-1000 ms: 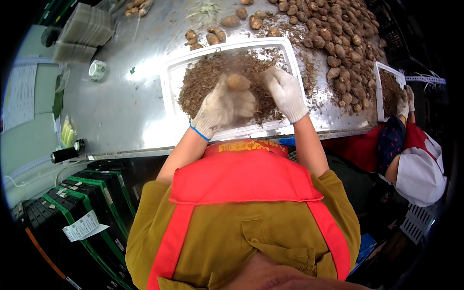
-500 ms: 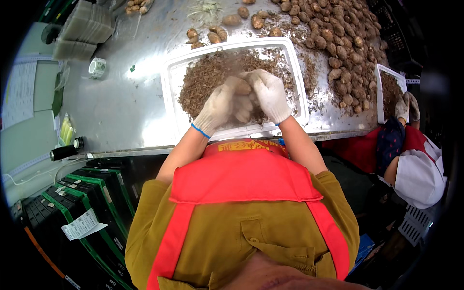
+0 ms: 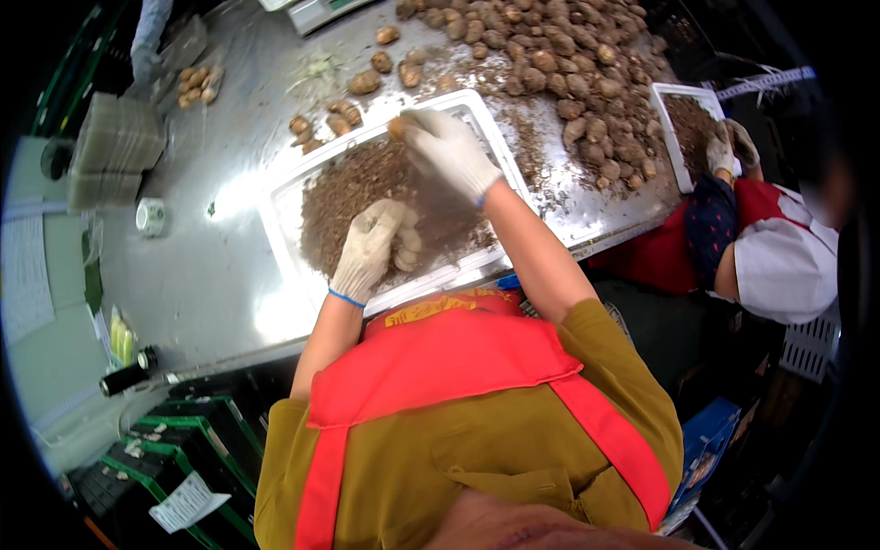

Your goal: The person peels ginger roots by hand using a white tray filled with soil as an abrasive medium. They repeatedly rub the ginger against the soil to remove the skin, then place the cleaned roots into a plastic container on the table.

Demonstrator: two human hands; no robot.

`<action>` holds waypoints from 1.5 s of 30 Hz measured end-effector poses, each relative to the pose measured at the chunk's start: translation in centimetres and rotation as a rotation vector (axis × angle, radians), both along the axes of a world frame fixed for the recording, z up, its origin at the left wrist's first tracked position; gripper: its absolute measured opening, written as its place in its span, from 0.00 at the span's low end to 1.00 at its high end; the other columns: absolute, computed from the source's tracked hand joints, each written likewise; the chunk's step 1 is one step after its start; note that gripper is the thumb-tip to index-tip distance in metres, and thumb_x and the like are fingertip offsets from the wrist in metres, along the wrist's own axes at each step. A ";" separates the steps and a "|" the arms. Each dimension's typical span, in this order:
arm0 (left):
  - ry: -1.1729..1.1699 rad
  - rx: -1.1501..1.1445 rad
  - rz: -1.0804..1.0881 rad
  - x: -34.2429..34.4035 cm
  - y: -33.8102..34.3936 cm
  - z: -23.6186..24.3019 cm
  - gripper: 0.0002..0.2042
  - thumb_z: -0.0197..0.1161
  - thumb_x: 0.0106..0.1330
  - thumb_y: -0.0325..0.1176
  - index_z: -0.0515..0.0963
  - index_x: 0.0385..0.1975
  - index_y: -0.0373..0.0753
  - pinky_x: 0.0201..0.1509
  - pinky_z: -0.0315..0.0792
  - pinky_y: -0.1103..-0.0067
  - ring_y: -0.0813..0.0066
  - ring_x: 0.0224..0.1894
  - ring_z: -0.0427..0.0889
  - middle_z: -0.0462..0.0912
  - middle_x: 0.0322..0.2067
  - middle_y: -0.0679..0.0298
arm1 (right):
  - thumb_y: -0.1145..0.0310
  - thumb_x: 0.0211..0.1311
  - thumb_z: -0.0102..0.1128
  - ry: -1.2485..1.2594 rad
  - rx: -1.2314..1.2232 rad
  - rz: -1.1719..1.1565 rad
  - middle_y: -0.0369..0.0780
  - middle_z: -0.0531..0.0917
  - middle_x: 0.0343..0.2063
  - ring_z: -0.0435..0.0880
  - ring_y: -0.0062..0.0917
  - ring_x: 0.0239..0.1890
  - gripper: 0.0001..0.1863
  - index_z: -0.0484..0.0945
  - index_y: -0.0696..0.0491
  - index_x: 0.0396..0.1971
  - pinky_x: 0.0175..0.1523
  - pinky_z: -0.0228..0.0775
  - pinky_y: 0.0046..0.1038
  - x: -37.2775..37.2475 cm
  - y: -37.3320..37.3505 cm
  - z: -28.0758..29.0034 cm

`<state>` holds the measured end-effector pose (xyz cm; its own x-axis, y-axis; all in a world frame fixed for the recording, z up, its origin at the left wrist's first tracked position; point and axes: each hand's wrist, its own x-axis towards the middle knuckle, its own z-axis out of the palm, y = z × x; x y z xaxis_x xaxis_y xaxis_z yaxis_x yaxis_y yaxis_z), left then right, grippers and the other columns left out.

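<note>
My right hand (image 3: 449,151), in a white knit glove, is closed on a brown taro-like tuber (image 3: 400,128) over the upper part of a white plastic tray (image 3: 275,220). My left hand (image 3: 380,240), also gloved, is lower over the tray, fingers loosely curled and apart, with nothing visible in it. Brown peel debris (image 3: 335,188) covers much of the tray's inside. Several loose tubers (image 3: 364,82) lie just beyond the tray.
Steel table (image 3: 183,284) holds a tuber heap (image 3: 559,82) at back right, bagged tubers (image 3: 197,84), clear containers (image 3: 115,151), a roll (image 3: 151,216) and a scale (image 3: 307,14). A co-worker's gloved hands (image 3: 726,147) work at another tray (image 3: 678,156). Black-green crates (image 3: 183,431) stand below left.
My hands have separated: the right has moved up and left with the tuber that was between both hands; the left is lower. The whole view has shifted and tilted.
</note>
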<state>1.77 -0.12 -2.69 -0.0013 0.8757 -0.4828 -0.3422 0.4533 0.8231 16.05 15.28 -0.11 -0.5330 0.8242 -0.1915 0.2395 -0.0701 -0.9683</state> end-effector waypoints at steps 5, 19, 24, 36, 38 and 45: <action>-0.042 0.001 0.037 0.4 0.5 1.0 0.15 0.59 0.75 0.39 0.76 0.45 0.31 0.24 0.74 0.77 0.73 0.22 0.78 0.80 0.25 0.59 | 0.65 0.73 0.57 0.163 0.106 -0.053 0.42 0.84 0.39 0.81 0.17 0.30 0.32 0.61 0.60 0.72 0.36 0.81 0.19 -0.5 3.5 1.3; -0.094 -0.022 0.045 -0.2 1.0 -1.4 0.16 0.59 0.76 0.37 0.75 0.52 0.30 0.29 0.78 0.76 0.70 0.26 0.81 0.83 0.30 0.57 | 0.63 0.63 0.58 -0.865 0.420 -0.483 0.50 0.81 0.57 0.82 0.45 0.56 0.35 0.64 0.39 0.72 0.59 0.75 0.42 12.5 14.4 -8.7; -0.066 -0.002 0.058 -0.8 1.2 -1.4 0.17 0.60 0.75 0.39 0.74 0.52 0.30 0.30 0.78 0.76 0.70 0.26 0.81 0.83 0.31 0.57 | 0.60 0.67 0.59 -1.246 0.470 -0.279 0.48 0.86 0.48 0.87 0.43 0.48 0.38 0.57 0.34 0.76 0.53 0.78 0.44 14.0 17.6 -9.5; 0.013 0.054 -0.013 -0.6 1.9 -1.1 0.17 0.59 0.76 0.40 0.75 0.55 0.34 0.34 0.81 0.75 0.72 0.30 0.83 0.84 0.34 0.59 | 0.70 0.64 0.64 0.285 -0.258 -0.192 0.39 0.80 0.24 0.76 0.16 0.20 0.38 0.60 0.60 0.72 0.21 0.68 0.20 12.6 7.9 -3.5; 0.023 0.092 -0.039 -0.5 2.3 -0.6 0.18 0.58 0.76 0.40 0.74 0.57 0.34 0.38 0.82 0.74 0.71 0.34 0.84 0.84 0.39 0.57 | 0.71 0.63 0.63 0.372 -0.330 -0.144 0.38 0.80 0.22 0.70 0.17 0.13 0.37 0.60 0.60 0.71 0.20 0.68 0.19 10.3 4.0 -1.9; -0.159 0.294 0.064 0.0 1.4 0.2 0.30 0.61 0.74 0.39 0.62 0.72 0.34 0.56 0.80 0.68 0.65 0.61 0.76 0.72 0.64 0.53 | 0.67 0.64 0.62 0.402 -0.485 0.096 0.36 0.79 0.19 0.77 0.20 0.14 0.36 0.61 0.60 0.70 0.19 0.69 0.19 4.8 -3.4 -2.5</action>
